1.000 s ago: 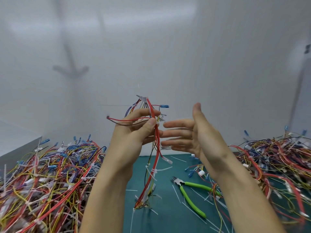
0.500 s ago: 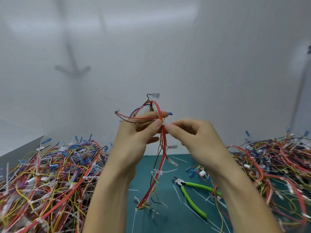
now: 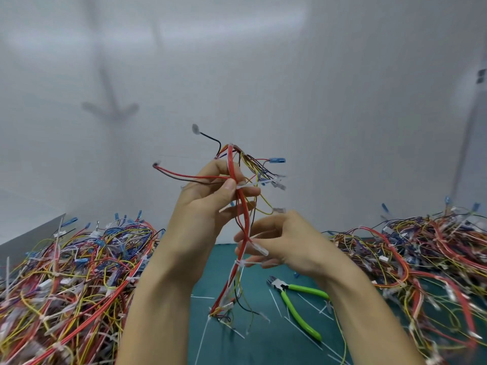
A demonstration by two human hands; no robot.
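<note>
The wire harness [image 3: 243, 217] is held upright above the surface [image 3: 266, 349], gripped near its top by the left hand [image 3: 208, 204]. The right hand [image 3: 287, 243], earlier pinching beside the left thumb, is now lowered onto a lower cable tie [image 3: 259, 250], which is pinched and is presumably the next to be tightened.

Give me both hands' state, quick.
Left hand: grips the harness near its top.
Right hand: pinches the harness lower down.

Plain white wall [image 3: 342, 88], teal table mat [image 3: 263, 347]
</note>
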